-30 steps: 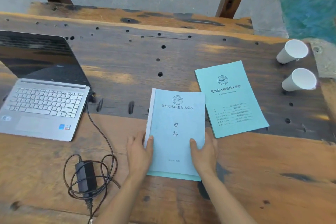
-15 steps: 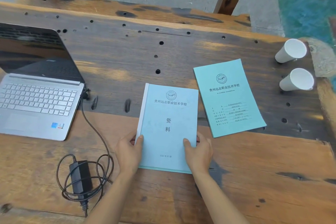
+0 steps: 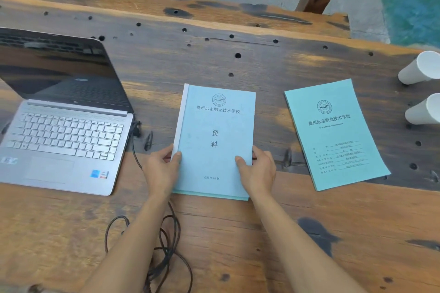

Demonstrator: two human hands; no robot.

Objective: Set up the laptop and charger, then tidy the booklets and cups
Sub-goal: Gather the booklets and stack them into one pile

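Observation:
A pale blue booklet [image 3: 215,135] lies on top of a green one, whose edge shows along the bottom, in the middle of the wooden table [image 3: 238,233]. My left hand [image 3: 162,169] grips its lower left edge and my right hand [image 3: 258,171] grips its lower right edge, thumbs on the cover. A second green booklet [image 3: 333,133] lies flat to the right, apart from the stack. Two white paper cups lie on their sides at the right edge, one [image 3: 420,68] above the other [image 3: 425,110]. The open silver laptop [image 3: 62,140] stands at the left, its black charger cable [image 3: 166,245] coiled under my left forearm.
The tabletop is rough wood with many small holes. A wooden bench [image 3: 214,9] runs along the far side. A turquoise floor patch [image 3: 409,7] shows at the upper right. The charger brick is hidden behind my left arm.
The booklet stack has slid left, towards the laptop, with both hands on it. The gap to the second green booklet has widened, and the view has shifted left.

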